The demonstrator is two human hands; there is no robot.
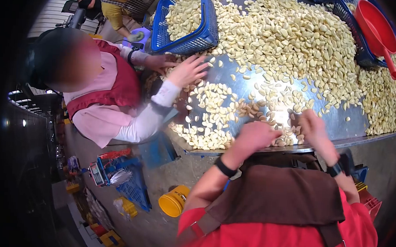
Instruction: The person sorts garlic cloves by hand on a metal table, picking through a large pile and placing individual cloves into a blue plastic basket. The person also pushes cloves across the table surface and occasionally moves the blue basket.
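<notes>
Both hands work a patch of peeled garlic cloves [282, 127] at the near edge of the steel tabletop [339, 125]. The left hand [256, 135] curls loosely over them; the right hand [312, 127] is blurred, so its fingers' spread cannot be told. Raking this close to the rim risks sweeping cloves onto the floor [158, 219].
</notes>
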